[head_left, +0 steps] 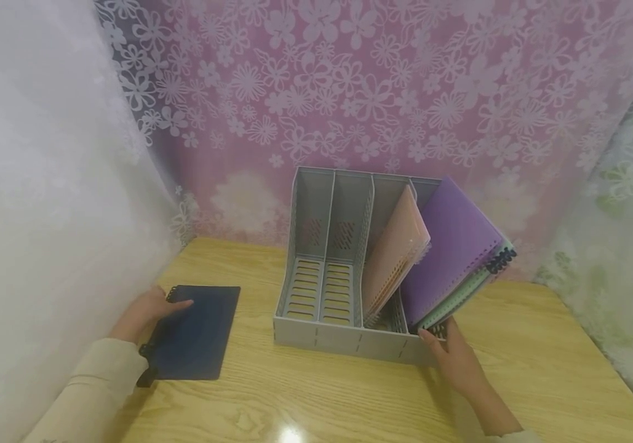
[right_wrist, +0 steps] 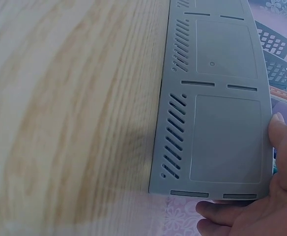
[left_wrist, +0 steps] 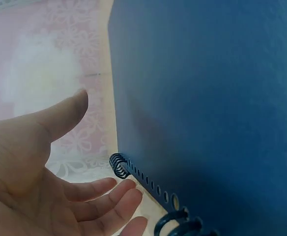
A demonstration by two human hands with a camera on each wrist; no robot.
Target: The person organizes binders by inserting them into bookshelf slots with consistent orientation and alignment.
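Observation:
A dark blue spiral notebook [head_left: 197, 335] lies flat on the table at the left, its black rings along its left side. My left hand [head_left: 147, 311] is at that ringed edge; in the left wrist view the thumb is straight and apart from the cover, the fingers relaxed beside the rings. My right hand [head_left: 457, 363] grips the front right corner of a grey file organizer [head_left: 318, 335], thumb on the top edge and fingers at the side. A pink notebook [head_left: 394, 252] and a purple notebook [head_left: 451, 246], with a green one [head_left: 460, 295] behind it, lean in the right compartments.
The two left compartments have slotted floors [head_left: 338, 295]. A wooden table [head_left: 250, 394] lies under everything. Pink flowered fabric [head_left: 316, 92] hangs behind, a white curtain [head_left: 45, 154] at the left, and pale green patterned fabric [head_left: 621, 264] at the right.

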